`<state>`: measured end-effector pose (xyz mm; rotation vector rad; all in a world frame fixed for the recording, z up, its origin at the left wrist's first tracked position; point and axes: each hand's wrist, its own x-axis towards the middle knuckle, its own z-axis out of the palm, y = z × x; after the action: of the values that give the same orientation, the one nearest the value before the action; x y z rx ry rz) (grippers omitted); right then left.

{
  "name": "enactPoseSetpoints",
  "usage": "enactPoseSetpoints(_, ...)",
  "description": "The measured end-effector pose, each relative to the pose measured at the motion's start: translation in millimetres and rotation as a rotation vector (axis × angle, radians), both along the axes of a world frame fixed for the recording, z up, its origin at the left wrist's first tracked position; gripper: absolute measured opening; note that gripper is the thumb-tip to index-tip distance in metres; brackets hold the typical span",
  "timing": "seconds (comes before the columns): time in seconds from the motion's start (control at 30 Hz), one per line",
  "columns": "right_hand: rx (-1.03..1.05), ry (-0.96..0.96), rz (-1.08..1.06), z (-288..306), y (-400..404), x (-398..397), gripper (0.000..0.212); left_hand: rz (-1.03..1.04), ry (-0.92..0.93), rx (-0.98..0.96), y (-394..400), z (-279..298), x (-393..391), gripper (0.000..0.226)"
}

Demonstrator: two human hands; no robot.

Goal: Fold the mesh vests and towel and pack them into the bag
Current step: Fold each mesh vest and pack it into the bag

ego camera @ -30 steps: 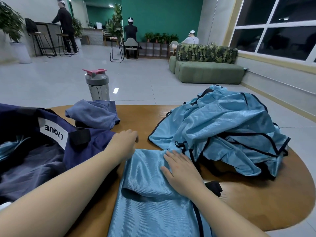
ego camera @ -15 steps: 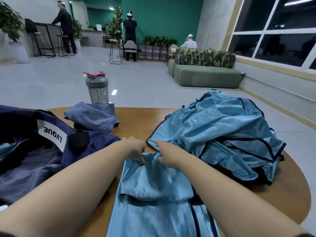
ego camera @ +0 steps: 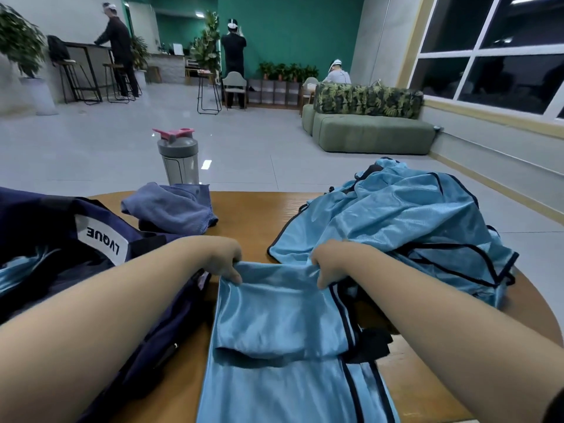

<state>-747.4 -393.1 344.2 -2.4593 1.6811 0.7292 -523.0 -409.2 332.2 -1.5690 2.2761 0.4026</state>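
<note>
Head view: left hand (ego camera: pixel 224 261) and right hand (ego camera: pixel 328 264) pinch the vest's (ego camera: pixel 280 312) far edge, likely to fold it.

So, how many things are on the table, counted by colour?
Light blue: 2, the vest being folded and the vest pile (vests in it cannot be counted)
Navy: 1, the bag
Grey-blue: 1, the towel
Grey: 1, the shaker bottle
Total: 5

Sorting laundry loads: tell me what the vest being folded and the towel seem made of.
Vest: probably thin synthetic mesh, judging by its satin sheen and fine weave; black trim. Towel: likely microfibre or soft terry, matte grey-blue, with a stitched edge.
</note>
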Motion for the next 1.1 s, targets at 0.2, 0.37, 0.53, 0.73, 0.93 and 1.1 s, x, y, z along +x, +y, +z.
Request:
enactPoseSetpoints(0.2,-0.422,-0.147,0.021,10.6,10.6,-10.8,0.024,0.077,0.161,-0.501,11.2,9.0,17.8,0.023)
enactPoseSetpoints(0.37,-0.885,-0.241,0.336,6.8,40.6,-21.1,0.032,0.039,0.509,-0.668,40.8,16.7,39.6,0.016)
enactPoseSetpoints(0.53,-0.736,-0.38,0.573,8.3,98.1,-50.0,0.013,-0.295,0.7,-0.493,100.1,15.1,51.4,0.017)
enactPoseSetpoints(0.73,-0.357,-0.362,0.48,-6.7,146.3,-62.6,0.033,-0.214,0.636,0.112,142.2,-2.2,31.3,0.025)
enactPoseSetpoints(0.93,-0.156,-0.403,0.381,-32.8,158.3,-32.2,0.032,-0.334,0.56,-0.204,112.0,-42.1,-4.8,0.01)
enactPoseSetpoints(1.1,-0.197,-0.308,0.466,-48.0,148.0,-29.9,0.025,-0.376,0.363,-0.266,103.0,-58.4,-9.5,0.032)
